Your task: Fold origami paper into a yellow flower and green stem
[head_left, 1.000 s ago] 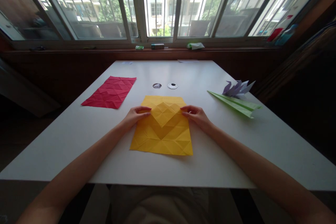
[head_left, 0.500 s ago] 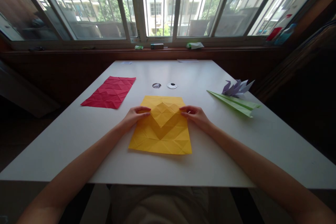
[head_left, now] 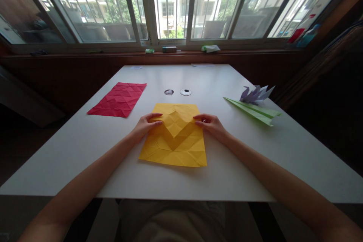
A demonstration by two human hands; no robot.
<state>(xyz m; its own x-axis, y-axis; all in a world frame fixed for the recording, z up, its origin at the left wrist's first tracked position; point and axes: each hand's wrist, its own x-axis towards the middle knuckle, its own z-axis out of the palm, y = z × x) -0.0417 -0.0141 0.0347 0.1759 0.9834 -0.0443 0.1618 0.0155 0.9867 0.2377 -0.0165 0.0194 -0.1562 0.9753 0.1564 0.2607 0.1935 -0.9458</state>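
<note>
A sheet of yellow origami paper (head_left: 172,151) lies on the white table in front of me. Crease lines cross it, and a raised V-shaped fold points toward me at its middle. My left hand (head_left: 147,123) pinches the paper at the left side of that fold, thumb and fingers closed on it. On the opposite side my right hand (head_left: 210,123) grips the paper in the same way. Both hands rest low, close to the tabletop. The sheet's near edge lifts slightly off the table.
The white table (head_left: 232,181) bears a creased red paper sheet (head_left: 120,100) at the left. At the right lie a green paper plane (head_left: 255,112) and purple folded paper cranes (head_left: 255,95). Two round holes (head_left: 185,92) sit beyond the yellow sheet. Small items line the windowsill (head_left: 113,53).
Almost nothing differs. Both hands keep hold of the yellow paper in the same place, and the raised fold looks nearly the same.
</note>
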